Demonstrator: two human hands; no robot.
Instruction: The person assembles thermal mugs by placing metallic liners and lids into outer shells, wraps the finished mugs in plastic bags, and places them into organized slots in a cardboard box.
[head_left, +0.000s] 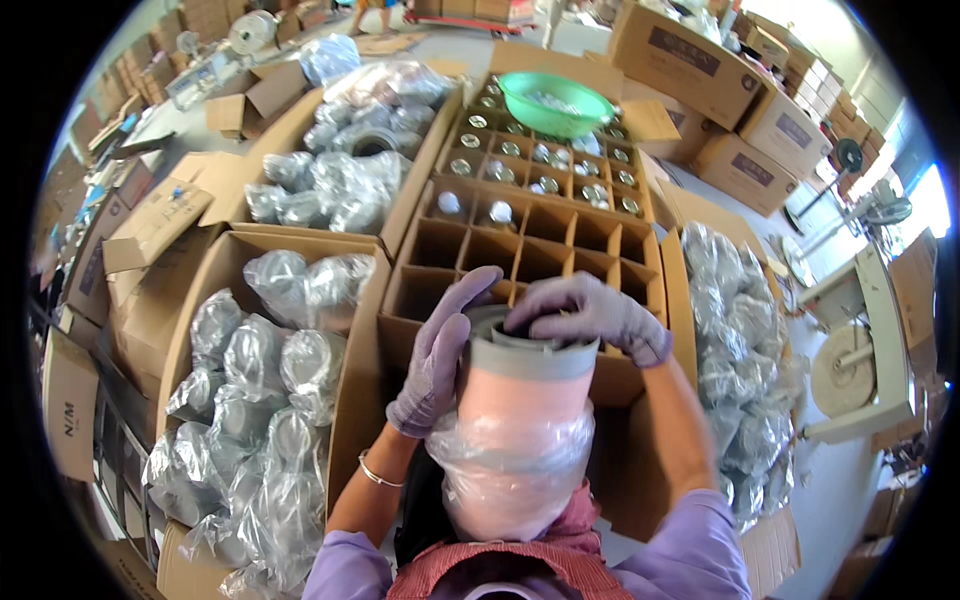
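Observation:
A pink cylindrical vessel [525, 395] with a wide grey collar [535, 363] stands upright close to my body. Crumpled clear plastic wrap [512, 450] sits around its lower half. My left hand [440, 360], in a pale purple glove, rests against the vessel's left side near the rim, its fingers stretched out and thumb apart. Over the mouth, my gloved right hand [595, 312] has its fingers bent down into the opening at a dark grey inner edge. Its fingertips are hidden, so what they grip there I cannot make out.
Directly ahead, a cardboard box with dividers [548, 222] holds several glass pieces in its far cells. A green basin [555, 103] sits on top. Boxes of plastic-wrapped grey parts stand left [245, 345] and right [735, 355]. Cartons [690, 65] are stacked behind; a machine frame [865, 345] stands right.

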